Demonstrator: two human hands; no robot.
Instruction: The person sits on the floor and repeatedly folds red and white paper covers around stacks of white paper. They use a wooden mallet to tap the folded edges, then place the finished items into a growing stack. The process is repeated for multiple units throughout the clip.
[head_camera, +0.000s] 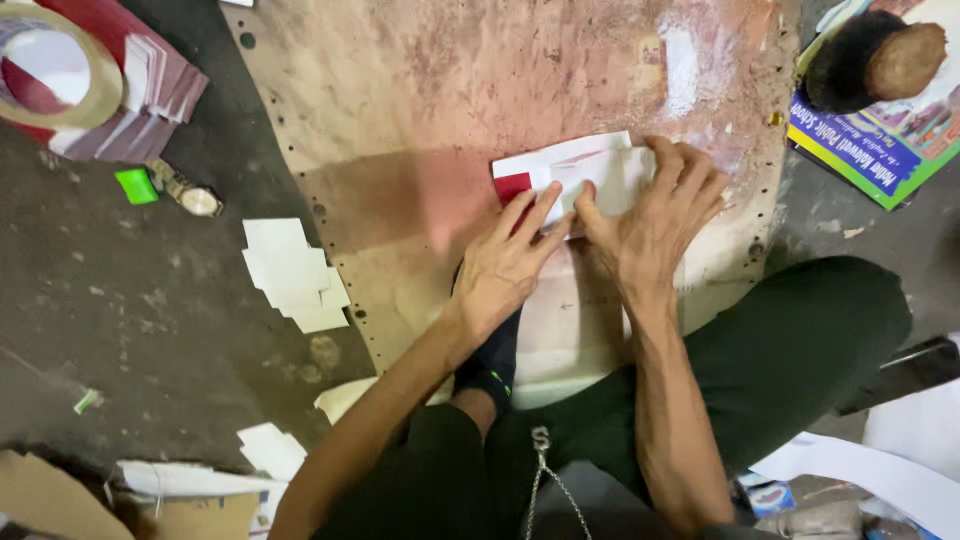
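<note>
Folded paper (590, 172) (partly hidden) under both hands.

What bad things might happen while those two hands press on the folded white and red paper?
The folded white and red paper may crease crooked, since the left hand and right hand press only its lower edge. The worn, stained brown board might smudge it. The loose pile of small white paper squares lies nearby and may scatter.

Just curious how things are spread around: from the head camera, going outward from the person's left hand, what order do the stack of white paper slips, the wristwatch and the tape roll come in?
From the left hand:
1. Stack of white paper slips, on the floor just to its left.
2. Wristwatch, further left and up, beside a green object.
3. Tape roll, in the far upper-left corner.
</note>
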